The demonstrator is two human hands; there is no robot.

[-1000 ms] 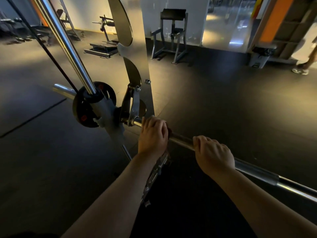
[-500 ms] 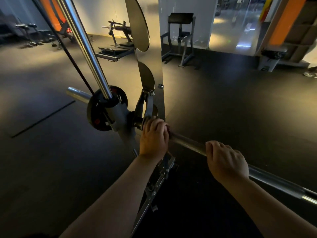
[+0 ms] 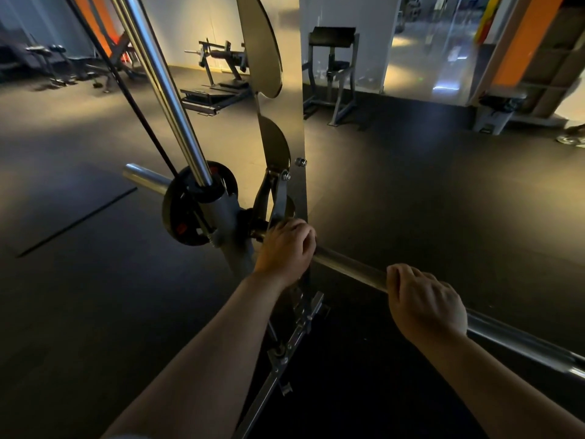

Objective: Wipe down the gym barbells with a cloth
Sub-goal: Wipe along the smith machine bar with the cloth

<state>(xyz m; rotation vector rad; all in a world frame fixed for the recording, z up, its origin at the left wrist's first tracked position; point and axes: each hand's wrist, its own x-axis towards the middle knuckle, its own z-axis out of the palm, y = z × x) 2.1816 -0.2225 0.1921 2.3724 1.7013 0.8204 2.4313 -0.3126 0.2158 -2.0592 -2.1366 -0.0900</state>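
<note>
A dark rubber floor [image 3: 443,217] extends beneath the whole station. A flat steel upright [image 3: 300,106] of the rack stands vertically at the centre. A chrome guide rod [image 3: 164,90] is inclined from the top left down into a carriage just beside the upright. The barbell [image 3: 348,267] is carried at the upright, and its shaft runs from the carriage toward the lower right. Its sleeve end [image 3: 139,177] projects on the left side of the rack. A small black weight plate [image 3: 177,223] is loaded on that sleeve, close against the carriage. The left hand [image 3: 285,248] is wrapped around the shaft just beside the upright, with the fingers curled over the top. The right hand [image 3: 424,305] is closed around the shaft farther right, apart from the left hand. Whether the cloth is held beneath the left palm cannot be told.
</note>
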